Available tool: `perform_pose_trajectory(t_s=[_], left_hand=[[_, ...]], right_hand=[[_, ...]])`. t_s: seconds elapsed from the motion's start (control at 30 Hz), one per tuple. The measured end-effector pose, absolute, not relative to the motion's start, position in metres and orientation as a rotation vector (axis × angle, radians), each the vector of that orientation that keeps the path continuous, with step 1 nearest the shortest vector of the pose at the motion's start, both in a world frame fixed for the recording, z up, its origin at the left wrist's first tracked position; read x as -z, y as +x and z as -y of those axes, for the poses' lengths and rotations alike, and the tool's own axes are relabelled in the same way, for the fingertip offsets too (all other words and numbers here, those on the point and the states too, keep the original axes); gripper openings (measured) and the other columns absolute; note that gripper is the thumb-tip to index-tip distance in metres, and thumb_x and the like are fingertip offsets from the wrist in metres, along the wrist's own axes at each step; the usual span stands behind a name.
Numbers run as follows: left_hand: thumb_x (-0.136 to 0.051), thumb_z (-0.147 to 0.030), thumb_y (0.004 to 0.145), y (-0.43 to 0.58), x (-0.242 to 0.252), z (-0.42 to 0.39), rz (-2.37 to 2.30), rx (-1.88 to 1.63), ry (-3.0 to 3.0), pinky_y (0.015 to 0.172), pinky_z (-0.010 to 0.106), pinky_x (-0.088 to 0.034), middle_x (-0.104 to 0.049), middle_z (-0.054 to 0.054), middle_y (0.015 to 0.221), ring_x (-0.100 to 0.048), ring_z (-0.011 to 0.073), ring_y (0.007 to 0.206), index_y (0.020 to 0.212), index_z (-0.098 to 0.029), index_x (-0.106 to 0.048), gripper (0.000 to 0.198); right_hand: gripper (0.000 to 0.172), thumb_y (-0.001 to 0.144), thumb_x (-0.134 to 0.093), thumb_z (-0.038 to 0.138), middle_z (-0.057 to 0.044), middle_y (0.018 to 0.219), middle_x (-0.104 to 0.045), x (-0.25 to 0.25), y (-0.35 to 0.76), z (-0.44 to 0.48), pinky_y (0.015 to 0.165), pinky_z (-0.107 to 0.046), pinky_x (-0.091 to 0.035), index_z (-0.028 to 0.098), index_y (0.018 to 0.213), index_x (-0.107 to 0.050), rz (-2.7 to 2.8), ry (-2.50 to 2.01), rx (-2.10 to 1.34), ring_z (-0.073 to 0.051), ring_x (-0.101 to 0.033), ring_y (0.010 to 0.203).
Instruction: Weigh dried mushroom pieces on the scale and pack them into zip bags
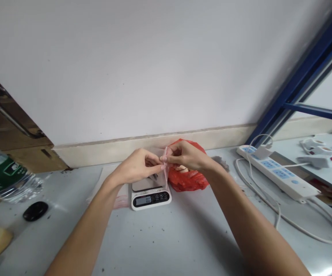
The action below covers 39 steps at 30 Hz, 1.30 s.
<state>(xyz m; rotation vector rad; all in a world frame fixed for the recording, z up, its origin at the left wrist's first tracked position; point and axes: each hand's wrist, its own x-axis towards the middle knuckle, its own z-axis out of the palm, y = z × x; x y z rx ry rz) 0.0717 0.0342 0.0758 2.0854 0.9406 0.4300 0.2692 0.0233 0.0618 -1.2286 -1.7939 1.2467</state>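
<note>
Both hands pinch the top edge of a small clear plastic bag held above a white digital scale. My left hand grips it from the left, and my right hand from the right, their fingertips close together. Something small and dark shows by the bag under the left fingers, too unclear to name. The scale's display reads 0.0. Just right of the scale lies a red plastic bag, its mouth open on pale contents, partly behind my right hand. Flat clear bags lie left of the scale.
A white power strip with looping cables lies at the right, near a blue metal frame. At the left are a large water bottle, a black round object and a wooden cabinet. A wall stands behind the table.
</note>
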Motion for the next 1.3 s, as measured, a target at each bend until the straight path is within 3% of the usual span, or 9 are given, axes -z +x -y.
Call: perform_pose_trajectory(t_s=[0.17, 0.33, 0.43, 0.57, 0.63, 0.77, 0.9, 1.07, 1.3], left_hand=[[-0.063, -0.036, 0.075, 0.068, -0.076, -0.040, -1.024, -0.449, 2.072, 0.058, 0.028, -0.043, -0.069, 0.001, 0.062, -0.060, 0.0168, 0.060, 0.062, -0.019, -0.074, 0.024], [-0.065, -0.029, 0.065, 0.054, -0.088, -0.046, -1.225, -0.611, 2.069, 0.058, 0.028, -0.046, -0.072, 0.001, 0.061, -0.064, 0.0183, 0.061, 0.059, -0.021, -0.074, 0.014], [-0.068, -0.030, 0.067, 0.052, -0.094, -0.044, -1.379, -0.814, 2.062, 0.060, 0.029, -0.049, -0.074, 0.002, 0.062, -0.068, 0.0208, 0.064, 0.059, -0.020, -0.074, 0.014], [-0.069, -0.028, 0.069, 0.065, -0.093, -0.033, -1.393, -1.031, 2.075, 0.065, 0.028, -0.054, -0.074, 0.001, 0.063, -0.070, 0.0202, 0.065, 0.061, -0.020, -0.074, 0.012], [-0.067, -0.026, 0.071, 0.073, -0.090, -0.026, -1.300, -1.056, 2.139, 0.063, 0.027, -0.054, -0.074, 0.000, 0.063, -0.068, 0.0182, 0.062, 0.063, -0.020, -0.075, 0.013], [-0.063, -0.024, 0.076, 0.081, -0.087, -0.019, -1.084, -1.042, 2.278, 0.061, 0.025, -0.054, -0.075, 0.000, 0.065, -0.066, 0.0157, 0.060, 0.065, -0.021, -0.075, 0.016], [-0.063, -0.031, 0.082, 0.075, -0.083, -0.029, -1.180, -1.175, 2.154, 0.072, 0.027, -0.057, -0.079, 0.003, 0.083, -0.071, 0.0189, 0.075, 0.077, -0.020, -0.076, 0.018], [-0.063, -0.043, 0.088, 0.052, -0.075, -0.056, -1.322, -1.050, 1.713, 0.092, 0.037, -0.055, -0.072, 0.010, 0.123, -0.066, 0.0260, 0.116, 0.133, -0.024, -0.064, 0.049], [-0.078, -0.052, 0.073, 0.027, -0.055, -0.080, -1.219, -0.899, 1.743, 0.094, 0.038, -0.053, -0.071, 0.005, 0.104, -0.069, 0.0240, 0.104, 0.141, -0.023, -0.056, 0.077]], right_hand=[[0.048, 0.066, -0.077, 0.061, 0.008, 0.051, -0.041, -0.066, 0.271, -0.021, 0.043, -0.023, -0.025, 0.019, 0.058, -0.056, 1.857, -1.260, -1.209, -0.007, -0.034, 0.047], [0.032, 0.073, -0.069, 0.031, 0.008, 0.053, -0.040, -0.069, 0.274, -0.017, 0.047, -0.023, -0.028, 0.022, 0.056, -0.043, 1.970, -1.417, -1.052, -0.009, -0.038, 0.049], [0.013, 0.070, -0.061, 0.012, 0.000, 0.082, -0.060, -0.070, 0.266, -0.014, 0.060, -0.026, -0.046, 0.022, 0.070, -0.051, 1.802, -1.396, -0.625, -0.014, -0.057, 0.069], [0.028, 0.070, -0.046, 0.002, -0.010, 0.125, -0.066, -0.072, 0.251, -0.008, 0.090, -0.035, -0.051, 0.020, 0.073, -0.068, 1.887, -1.203, -0.399, -0.024, -0.063, 0.113], [0.031, 0.074, -0.048, 0.003, -0.009, 0.113, -0.073, -0.073, 0.247, -0.004, 0.090, -0.034, -0.051, 0.021, 0.071, -0.073, 1.915, -1.314, -0.440, -0.026, -0.063, 0.116], [0.017, 0.080, -0.061, 0.014, -0.004, 0.082, -0.075, -0.076, 0.249, 0.001, 0.067, -0.028, -0.048, 0.020, 0.084, -0.077, 1.863, -1.578, -0.580, -0.021, -0.067, 0.079], [0.053, 0.074, -0.076, 0.015, -0.003, 0.097, -0.074, -0.078, 0.255, 0.003, 0.068, -0.028, -0.049, 0.021, 0.125, -0.066, 1.950, -1.561, -0.620, -0.018, -0.066, 0.080], [0.081, 0.084, -0.076, 0.036, 0.002, 0.091, -0.073, -0.079, 0.257, 0.004, 0.075, -0.031, -0.052, 0.030, 0.155, -0.038, 1.946, -1.352, -0.651, -0.018, -0.066, 0.079], [0.019, 0.091, -0.066, 0.029, -0.004, 0.089, -0.076, -0.091, 0.256, 0.012, 0.069, -0.028, -0.047, 0.021, 0.105, -0.076, 2.388, -1.509, -0.591, -0.020, -0.069, 0.083]])
